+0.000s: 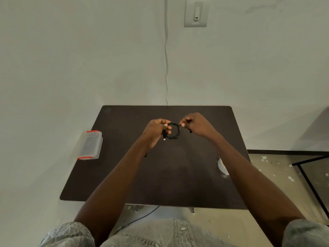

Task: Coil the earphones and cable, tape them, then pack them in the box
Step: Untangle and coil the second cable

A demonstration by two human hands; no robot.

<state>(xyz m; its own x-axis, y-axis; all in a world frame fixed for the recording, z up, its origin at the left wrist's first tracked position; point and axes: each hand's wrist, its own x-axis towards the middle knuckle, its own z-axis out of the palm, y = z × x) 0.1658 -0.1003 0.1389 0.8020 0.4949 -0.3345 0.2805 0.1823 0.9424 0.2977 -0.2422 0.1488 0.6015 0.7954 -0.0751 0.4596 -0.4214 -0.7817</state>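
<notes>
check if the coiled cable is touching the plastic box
Apart. The head view shows the coiled black cable held up between both hands, with bare table between it and the plastic box.

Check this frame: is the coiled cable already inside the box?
No, the coiled cable is held above the table by the left hand and right hand, while the box sits closed at the table's left edge.

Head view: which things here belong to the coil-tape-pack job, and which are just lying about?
Job:
black coiled cable, held between left hand and right hand
clear box with red clasps
white tape roll, partly hidden by the right forearm

Just there:
dark table
wall switch
floor cable
</notes>
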